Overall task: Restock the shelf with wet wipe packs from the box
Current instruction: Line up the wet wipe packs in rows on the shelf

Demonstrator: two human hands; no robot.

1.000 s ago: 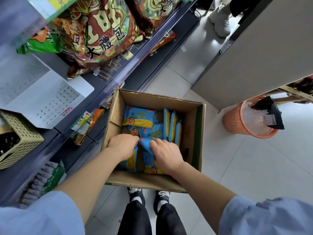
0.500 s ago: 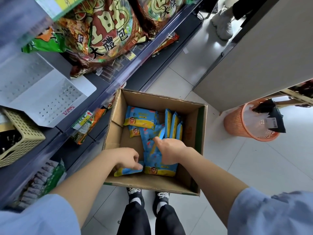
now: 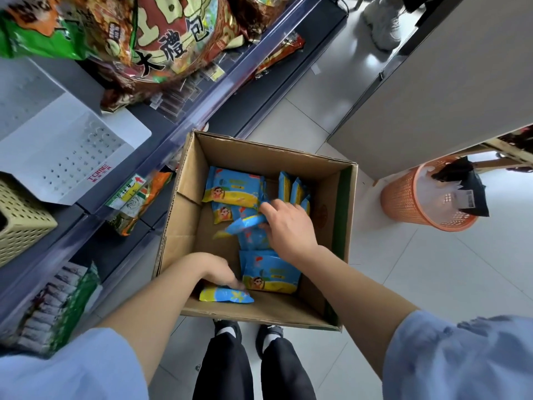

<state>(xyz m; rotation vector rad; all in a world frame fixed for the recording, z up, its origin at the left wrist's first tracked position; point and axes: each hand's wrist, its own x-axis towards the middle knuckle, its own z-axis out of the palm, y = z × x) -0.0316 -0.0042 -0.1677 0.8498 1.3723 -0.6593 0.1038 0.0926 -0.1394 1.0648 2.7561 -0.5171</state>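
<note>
An open cardboard box (image 3: 343,226) stands on the floor beside the shelf (image 3: 184,131). Several blue-and-yellow wet wipe packs lie inside, one flat at the near side (image 3: 268,272) and one at the far side (image 3: 233,192), with a few on edge at the right (image 3: 291,189). My left hand (image 3: 222,272) grips one pack (image 3: 225,295) near the box's front wall. My right hand (image 3: 288,229) reaches further in and pinches another pack (image 3: 242,225), which is tilted and lifted off the pile.
Large snack bags (image 3: 161,39) fill the upper shelf, and a white perforated tray (image 3: 66,151) and a beige basket (image 3: 20,217) sit at the left. An orange waste basket (image 3: 427,197) stands right of the box. Another person's shoe (image 3: 380,21) shows at the top.
My left hand has drawn a pack back toward the box's front wall. My right hand has moved deeper into the box and lifted a second pack. The view has tilted slightly.
</note>
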